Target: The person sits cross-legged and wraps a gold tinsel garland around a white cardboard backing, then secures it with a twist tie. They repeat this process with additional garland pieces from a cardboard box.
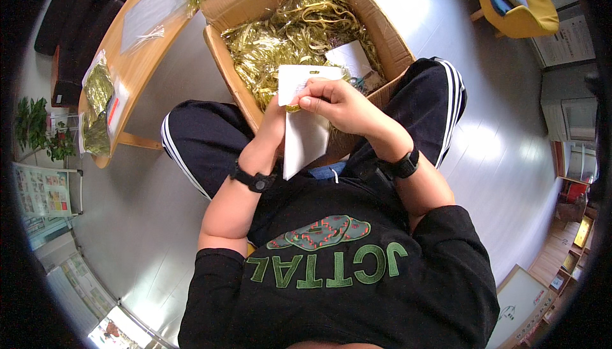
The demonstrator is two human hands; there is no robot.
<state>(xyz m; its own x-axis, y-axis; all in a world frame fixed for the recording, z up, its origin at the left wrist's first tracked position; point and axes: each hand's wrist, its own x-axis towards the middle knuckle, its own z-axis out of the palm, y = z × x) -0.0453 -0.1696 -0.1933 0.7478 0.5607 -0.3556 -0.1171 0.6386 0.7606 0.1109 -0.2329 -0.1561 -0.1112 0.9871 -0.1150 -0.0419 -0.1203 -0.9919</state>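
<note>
Over an open cardboard box point(222, 62), a white card point(289, 81) with a hang slot near its far edge is held between my hands. Its lower white part point(303, 143) hangs down towards my lap. My left hand point(275, 119) grips the card's left side, its fingers mostly hidden behind it. With thumb and fingertips together, my right hand point(334, 103) pinches at a short gold foil strip point(292, 108) against the card. Shiny gold foil fringe point(260, 52) fills much of the box.
Another white card point(351, 59) and scissors point(357, 82) lie in the box. On the wooden table point(162, 48) at left are clear plastic bags point(155, 12), thin white sticks point(150, 34) and packed gold fringe point(98, 91). A yellow chair point(526, 19) stands at far right.
</note>
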